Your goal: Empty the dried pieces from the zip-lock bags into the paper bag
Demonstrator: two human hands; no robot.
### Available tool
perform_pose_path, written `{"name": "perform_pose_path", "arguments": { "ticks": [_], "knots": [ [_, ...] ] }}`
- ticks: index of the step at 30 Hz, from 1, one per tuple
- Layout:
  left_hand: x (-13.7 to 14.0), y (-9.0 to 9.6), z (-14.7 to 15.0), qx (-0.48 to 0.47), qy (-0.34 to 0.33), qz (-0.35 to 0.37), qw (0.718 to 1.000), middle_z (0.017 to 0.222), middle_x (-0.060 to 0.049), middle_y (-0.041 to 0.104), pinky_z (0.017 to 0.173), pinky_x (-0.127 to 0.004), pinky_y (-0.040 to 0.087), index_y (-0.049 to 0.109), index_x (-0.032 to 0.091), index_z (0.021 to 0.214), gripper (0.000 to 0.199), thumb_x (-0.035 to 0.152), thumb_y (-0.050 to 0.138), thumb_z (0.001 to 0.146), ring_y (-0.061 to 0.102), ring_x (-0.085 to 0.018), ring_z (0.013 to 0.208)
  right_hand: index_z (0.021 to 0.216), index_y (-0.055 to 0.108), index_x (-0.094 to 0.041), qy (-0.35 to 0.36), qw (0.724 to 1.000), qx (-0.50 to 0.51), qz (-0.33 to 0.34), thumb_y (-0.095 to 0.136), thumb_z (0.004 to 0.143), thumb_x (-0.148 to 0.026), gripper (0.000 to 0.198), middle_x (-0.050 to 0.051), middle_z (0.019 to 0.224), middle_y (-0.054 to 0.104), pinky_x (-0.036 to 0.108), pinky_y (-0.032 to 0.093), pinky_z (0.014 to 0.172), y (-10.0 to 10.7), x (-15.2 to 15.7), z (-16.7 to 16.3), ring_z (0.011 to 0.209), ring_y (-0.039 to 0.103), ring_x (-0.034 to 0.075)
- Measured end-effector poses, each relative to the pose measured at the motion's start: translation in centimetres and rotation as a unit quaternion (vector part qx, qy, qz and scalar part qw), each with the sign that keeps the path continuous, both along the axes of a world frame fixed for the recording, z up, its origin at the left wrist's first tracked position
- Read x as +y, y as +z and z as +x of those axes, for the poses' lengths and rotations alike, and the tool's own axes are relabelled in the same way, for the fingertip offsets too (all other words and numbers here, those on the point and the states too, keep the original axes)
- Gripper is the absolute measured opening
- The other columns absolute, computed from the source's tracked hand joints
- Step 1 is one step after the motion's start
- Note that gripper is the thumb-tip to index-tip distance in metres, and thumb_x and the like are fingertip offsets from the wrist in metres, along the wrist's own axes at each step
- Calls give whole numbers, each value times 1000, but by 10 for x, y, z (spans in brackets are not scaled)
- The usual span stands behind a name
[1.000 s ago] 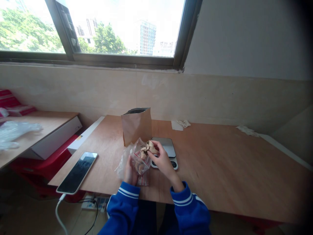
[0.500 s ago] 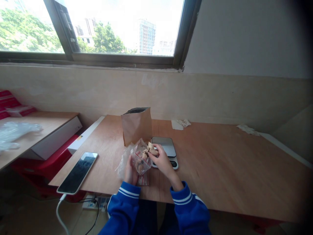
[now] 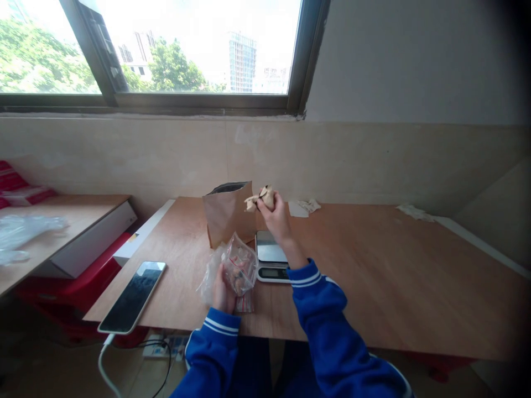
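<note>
In my left hand (image 3: 224,290) is a clear zip bag (image 3: 240,265), its mouth spread and some brownish pieces inside. My right hand (image 3: 277,220) is raised beside the upper right of a brown paper bag (image 3: 227,214), pinching dried pale-tan pieces (image 3: 265,198) that look like dried mushroom. The paper bag stands upright with its top gaping. Below my right wrist lies a kitchen scale (image 3: 269,249) with a metal plate and a small display, partly covered by my arm. More clear plastic bags (image 3: 209,276) are bunched by my left hand, and red-striped zip edges (image 3: 244,302) show beneath.
A smartphone (image 3: 133,296) with a white cable (image 3: 103,359) lies at the left front edge. Crumpled tissue (image 3: 307,207) lies at the back, and more (image 3: 415,212) at the back right. On the side table (image 3: 95,204) is clear plastic (image 3: 29,232).
My right hand has lifted the dried pieces out of the zip bag and carried them up and away, beside the paper bag's top. My left hand keeps holding the zip bag.
</note>
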State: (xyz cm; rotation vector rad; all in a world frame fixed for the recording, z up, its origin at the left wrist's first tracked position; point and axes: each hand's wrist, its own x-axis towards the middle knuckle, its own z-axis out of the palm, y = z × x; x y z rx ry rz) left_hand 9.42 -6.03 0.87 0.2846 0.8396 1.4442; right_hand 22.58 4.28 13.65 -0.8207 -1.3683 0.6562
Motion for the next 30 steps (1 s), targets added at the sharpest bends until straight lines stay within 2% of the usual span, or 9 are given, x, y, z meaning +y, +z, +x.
{"name": "perform_pose_path", "arguments": {
  "ticks": [3, 5, 8, 10, 14, 18, 22, 25, 30],
  "knots": [
    [0, 0, 0, -3, 0, -2, 1000, 98, -14, 71, 91, -42, 49, 53, 11, 124, 47, 41, 42, 90, 65, -27, 102, 108, 46, -20, -46, 993, -53, 95, 50, 87, -30, 24, 7, 105, 60, 33, 46, 88, 31, 36, -10, 98, 58, 18],
    [-1, -1, 0, -6, -4, 4, 1000, 99, -14, 71, 92, -43, 49, 54, 11, 123, 46, 42, 43, 89, 64, -28, 104, 109, 45, -22, -59, 983, -113, 129, 49, 87, -27, 23, 7, 104, 58, 33, 45, 88, 40, 56, -17, 98, 56, 19],
    [-1, -3, 0, -13, -12, 15, 1000, 100, -14, 71, 93, -42, 48, 55, 11, 120, 44, 41, 42, 90, 64, -27, 104, 106, 46, -22, -37, 968, -200, 150, 48, 85, -20, 22, 6, 101, 57, 34, 44, 87, 33, 77, -24, 95, 53, 19],
    [0, -5, -1, -13, -11, 15, 1000, 98, -14, 71, 93, -43, 49, 56, 11, 119, 43, 41, 43, 90, 65, -27, 103, 104, 46, -21, -32, 965, -212, 148, 47, 83, -16, 21, 7, 100, 57, 34, 44, 87, 23, 83, -26, 93, 53, 19],
    [0, -6, -2, -7, -12, 7, 1000, 97, -15, 72, 92, -43, 49, 56, 11, 119, 44, 41, 45, 89, 64, -28, 104, 102, 45, -19, -53, 971, -186, 137, 46, 83, -16, 19, 9, 100, 58, 33, 44, 86, 12, 86, -29, 93, 53, 20],
    [-1, -4, 0, -4, -17, 7, 1000, 97, -14, 72, 90, -42, 51, 57, 11, 119, 44, 41, 44, 89, 65, -27, 101, 102, 45, -18, -58, 956, -253, 134, 46, 82, -12, 21, 11, 101, 58, 36, 43, 86, 21, 83, -29, 94, 54, 22],
    [-1, -2, 1, -1, -11, 2, 1000, 94, -13, 72, 81, -38, 55, 58, 10, 117, 43, 39, 43, 90, 68, -24, 90, 99, 45, -19, -59, 944, -309, 96, 48, 80, -13, 20, 9, 95, 59, 35, 46, 77, 33, 80, -25, 82, 57, 22],
    [0, -1, 1, -2, -8, -6, 1000, 91, -13, 72, 74, -37, 56, 60, 9, 115, 42, 39, 43, 90, 69, -24, 81, 97, 45, -20, -48, 939, -327, 95, 48, 80, -14, 19, 7, 89, 59, 33, 46, 71, 36, 75, -20, 76, 57, 21],
    [0, -1, 1, -4, 8, -8, 1000, 90, -13, 72, 72, -33, 57, 62, 9, 108, 38, 36, 42, 91, 69, -22, 82, 100, 44, -20, -52, 940, -323, 99, 47, 84, -21, 17, 7, 88, 58, 34, 47, 71, 32, 65, -20, 78, 57, 23]
  ]
}}
